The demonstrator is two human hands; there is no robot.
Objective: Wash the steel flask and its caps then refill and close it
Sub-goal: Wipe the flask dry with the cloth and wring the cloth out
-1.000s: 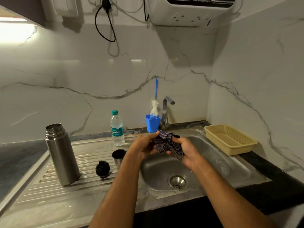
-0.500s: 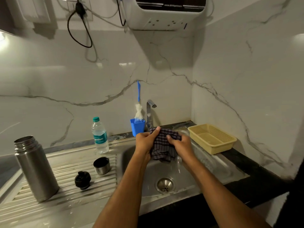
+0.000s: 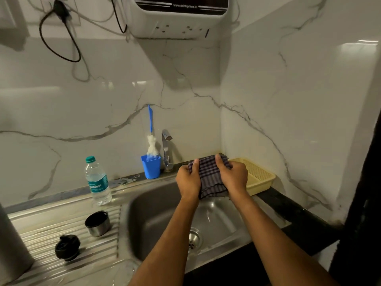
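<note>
**Flask parts on drainboard, cloth held over sink**

The flask [image 3: 12, 242] stands at the frame's 8 o'clock edge, partly cropped. The stopper [image 3: 67, 247] and steel cap [image 3: 97, 223] lie on the drainboard [image 3: 51, 228] at the flask's 3 o'clock. Left hand [image 3: 188, 181] and right hand [image 3: 234, 176] each grip the checked cloth [image 3: 209, 176] over the sink [image 3: 148, 215].

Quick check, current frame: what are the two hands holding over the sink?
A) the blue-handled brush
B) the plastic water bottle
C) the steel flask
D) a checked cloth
D: the left hand and right hand both grip the checked cloth above the sink; the brush stands in its blue cup and the water bottle stands on the counter.
</note>
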